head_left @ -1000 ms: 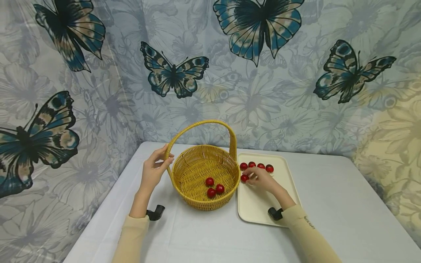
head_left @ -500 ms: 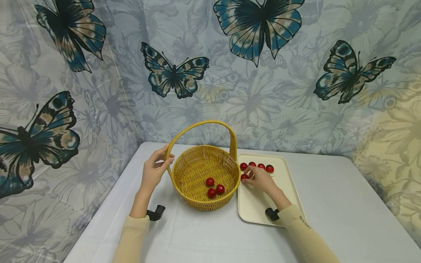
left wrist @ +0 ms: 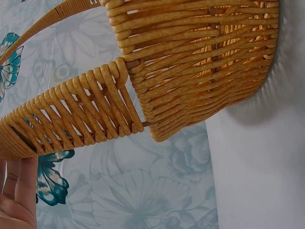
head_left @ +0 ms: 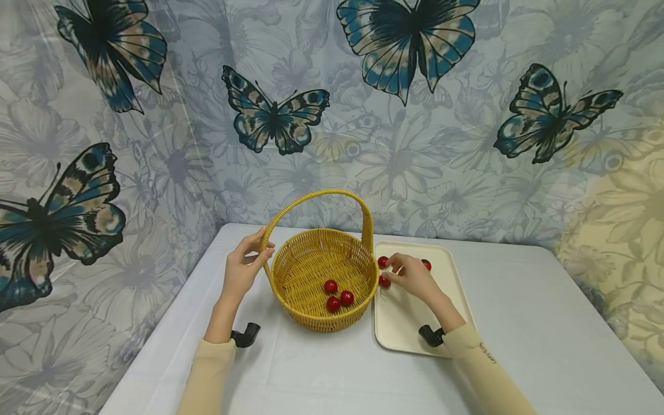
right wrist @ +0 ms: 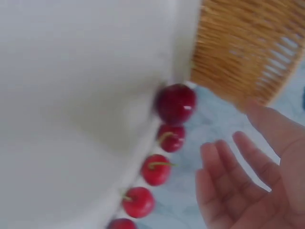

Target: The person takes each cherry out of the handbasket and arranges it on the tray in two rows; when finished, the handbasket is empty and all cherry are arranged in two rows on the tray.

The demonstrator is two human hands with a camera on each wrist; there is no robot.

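While the left hand [head_left: 242, 271] curls its fingers [head_left: 256, 249] round the near-side foot of the arched handle of the round yellow woven wicker basket [head_left: 324, 276], the right hand [head_left: 412, 275] hovers over the far left corner of the cream rectangular plastic tray [head_left: 410, 328], fingers relaxed and slightly apart, holding nothing. From the right wrist view the fingers [right wrist: 224, 176] show straight and spread, palm turned toward a row of small glossy red cherries [right wrist: 157, 169] lined along the tray's far edge; the cherries lie just beyond the fingertips, close but not touching. Largest in that view is the cherry nearest the basket [right wrist: 175, 102], just beside the wicker wall. From the head view, one cherry [head_left: 384, 281] lies right at the right hand's fingertips, another [head_left: 382, 261] just past them, and one [head_left: 426, 264] peeps out behind the knuckles; the hand hides the rest. Inside the basket, well apart from either hand's fingers, three red cherries [head_left: 337, 294] cluster on the woven floor. From the left wrist view only the fingertips [left wrist: 21, 191] show, beneath the handle's braided band, with the basket's side beyond them. Basket and tray stand side by side, touching or nearly so, on the white-clothed table [head_left: 519, 323]
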